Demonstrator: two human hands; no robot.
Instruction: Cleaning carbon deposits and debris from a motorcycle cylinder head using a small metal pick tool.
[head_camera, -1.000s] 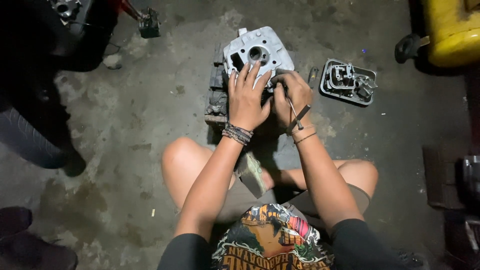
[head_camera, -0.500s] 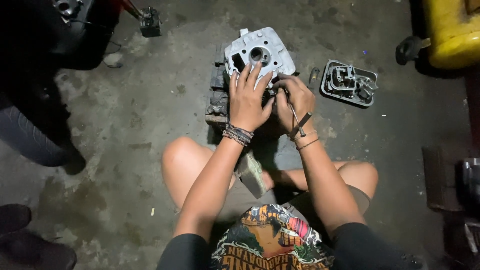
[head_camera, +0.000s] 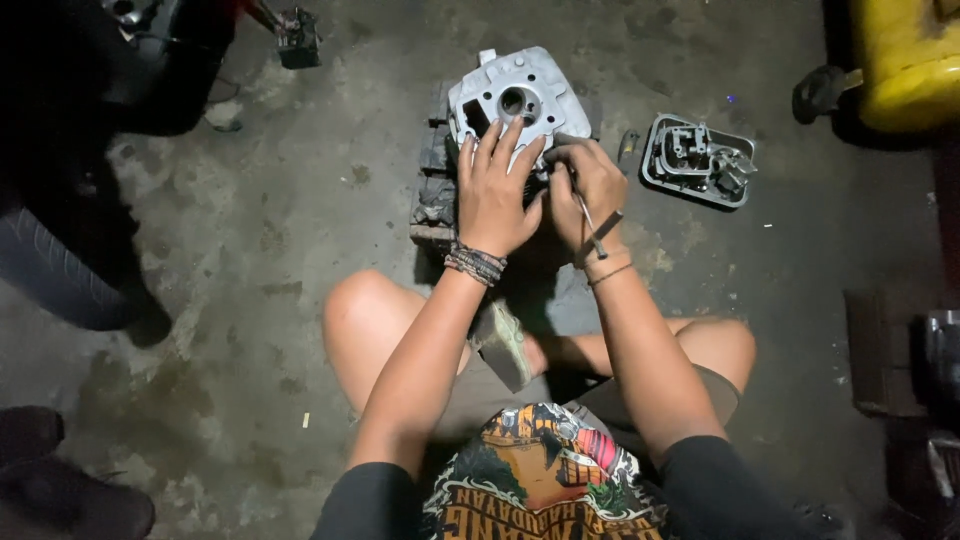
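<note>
A grey metal engine cylinder head (head_camera: 515, 95) rests on a dark block (head_camera: 436, 195) on the concrete floor in front of my knees. My left hand (head_camera: 493, 190) lies flat on the head's near edge, fingers spread, holding it down. My right hand (head_camera: 590, 195) is closed around a thin metal tool (head_camera: 590, 222) whose tip meets the head's right side. Whatever the tip touches is hidden by my fingers.
A grey metal engine cover (head_camera: 698, 160) lies on the floor to the right. A yellow container (head_camera: 905, 60) stands at the top right. A motorcycle tyre (head_camera: 50, 270) and dark bodywork fill the left; a small dark part (head_camera: 298, 38) lies near the top.
Both hands stay on the cylinder head. My right hand has shifted slightly with the thin tool; the head has not moved.
</note>
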